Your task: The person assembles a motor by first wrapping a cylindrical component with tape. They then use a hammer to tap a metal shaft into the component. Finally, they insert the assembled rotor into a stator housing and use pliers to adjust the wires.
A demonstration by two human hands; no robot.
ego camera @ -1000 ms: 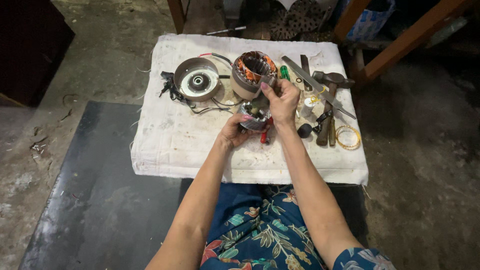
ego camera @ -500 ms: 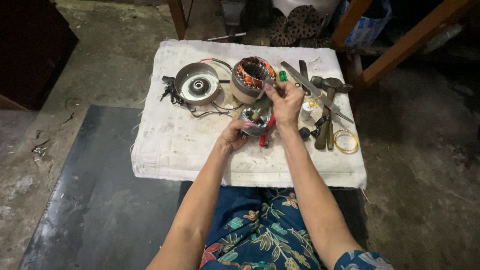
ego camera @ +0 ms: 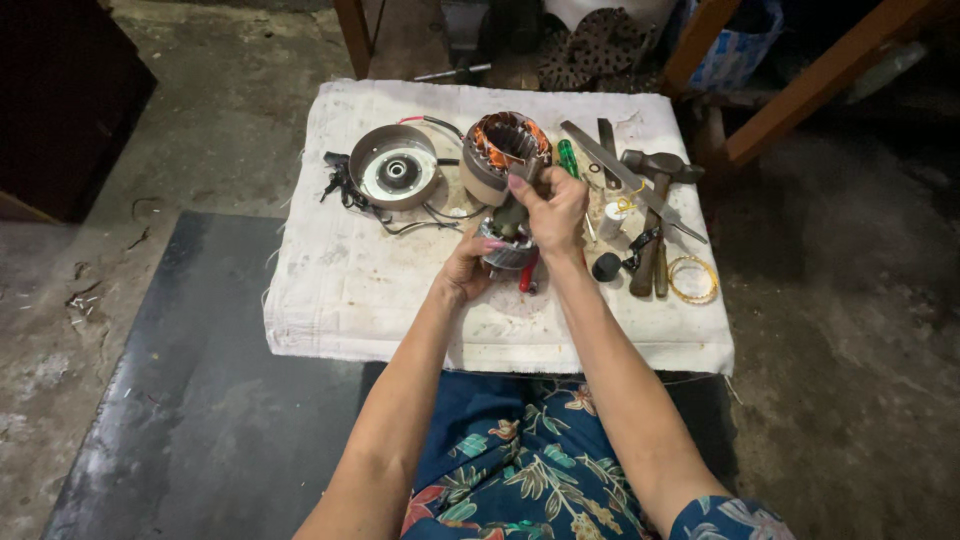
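Starting far left on the white cloth, a round metal motor cover trails black wires. Mid-table, the left hand cups a small silvery rotor from below, fingers wrapped tight; it looks dense, rigid and smooth-sided. The right hand pinches its top, with a copper-wound stator behind. A hammer lies right.

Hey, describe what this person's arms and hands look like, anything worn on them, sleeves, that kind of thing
Both forearms are bare from elbow to wrist, with no gloves, watch or bracelets visible. The left hand and right hand are bare too; the nails look painted pink. At the right elbow a short sleeve shows, dark blue with a floral print matching the garment on the lap. No left sleeve is in view.
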